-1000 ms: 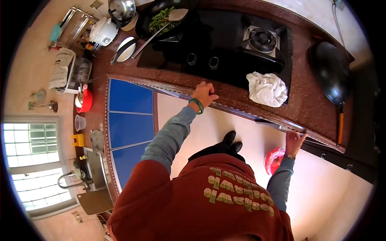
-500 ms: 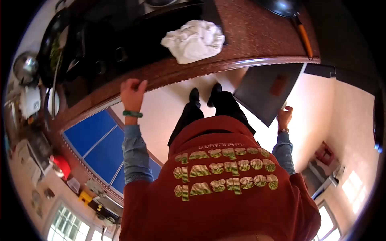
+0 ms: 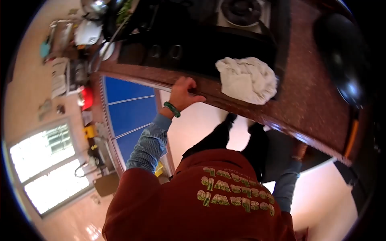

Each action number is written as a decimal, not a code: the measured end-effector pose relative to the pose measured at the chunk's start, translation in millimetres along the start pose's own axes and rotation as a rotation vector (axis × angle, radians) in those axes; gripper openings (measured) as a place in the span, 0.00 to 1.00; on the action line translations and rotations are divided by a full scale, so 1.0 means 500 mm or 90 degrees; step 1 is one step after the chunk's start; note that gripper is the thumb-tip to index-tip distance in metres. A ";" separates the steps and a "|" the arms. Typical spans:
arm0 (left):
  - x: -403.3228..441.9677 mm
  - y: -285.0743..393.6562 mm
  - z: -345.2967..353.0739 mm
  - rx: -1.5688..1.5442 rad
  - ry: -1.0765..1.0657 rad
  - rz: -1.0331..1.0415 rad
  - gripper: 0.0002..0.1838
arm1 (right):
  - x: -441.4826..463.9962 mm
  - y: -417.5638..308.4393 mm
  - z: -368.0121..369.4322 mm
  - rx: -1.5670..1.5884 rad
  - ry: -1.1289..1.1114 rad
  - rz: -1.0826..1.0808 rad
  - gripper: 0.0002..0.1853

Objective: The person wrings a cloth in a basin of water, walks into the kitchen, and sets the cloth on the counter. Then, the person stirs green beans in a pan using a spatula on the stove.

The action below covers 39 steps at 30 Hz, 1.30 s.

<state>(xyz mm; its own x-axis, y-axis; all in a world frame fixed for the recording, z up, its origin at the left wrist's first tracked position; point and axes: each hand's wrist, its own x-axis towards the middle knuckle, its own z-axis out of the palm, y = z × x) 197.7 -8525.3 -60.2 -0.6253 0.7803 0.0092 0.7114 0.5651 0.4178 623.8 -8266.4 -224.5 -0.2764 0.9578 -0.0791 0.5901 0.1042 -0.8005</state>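
My left hand (image 3: 184, 94) rests on the front edge of the red-brown stone counter (image 3: 301, 76), fingers curled over the top and thumb apart, holding nothing I can see. A green bangle (image 3: 172, 109) is on that wrist. My right hand (image 3: 299, 150) is low at the right, in shadow just under the counter edge, beside a dark open cabinet door (image 3: 279, 154); its fingers are blurred and mostly hidden. Between the hands, a crumpled white cloth (image 3: 249, 80) lies across the corner of the black stove (image 3: 197, 44).
A burner (image 3: 241, 11) is at the top. At the right lie a dark wok (image 3: 341, 52) and its orange handle (image 3: 352, 138). At the upper left are a pan of green vegetables (image 3: 124, 13) and a white cooker (image 3: 87, 33). Blue cabinet doors (image 3: 129, 91) run down the left.
The view has swung back toward the left. My right hand has moved from the door's outer side to beneath the counter edge. The cabinet door, closed a second ago, stands open.
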 end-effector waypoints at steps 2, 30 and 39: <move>0.001 -0.010 0.005 -0.031 -0.057 0.001 0.25 | 0.053 0.041 0.067 0.073 -0.046 0.044 0.18; 0.048 0.043 -0.022 0.023 -0.279 -0.167 0.25 | 0.157 0.218 0.290 0.274 -0.072 0.129 0.19; 0.059 0.029 -0.022 0.029 -0.321 -0.186 0.26 | 0.154 0.226 0.287 0.292 -0.065 0.140 0.19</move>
<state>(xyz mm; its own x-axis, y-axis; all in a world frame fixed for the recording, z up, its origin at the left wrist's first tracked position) 186.0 -8497.2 -43.7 -0.5756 0.6150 -0.5389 0.5519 0.7785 0.2989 560.3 -8219.2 -406.2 -0.2698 0.9102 -0.3141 0.2559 -0.2467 -0.9347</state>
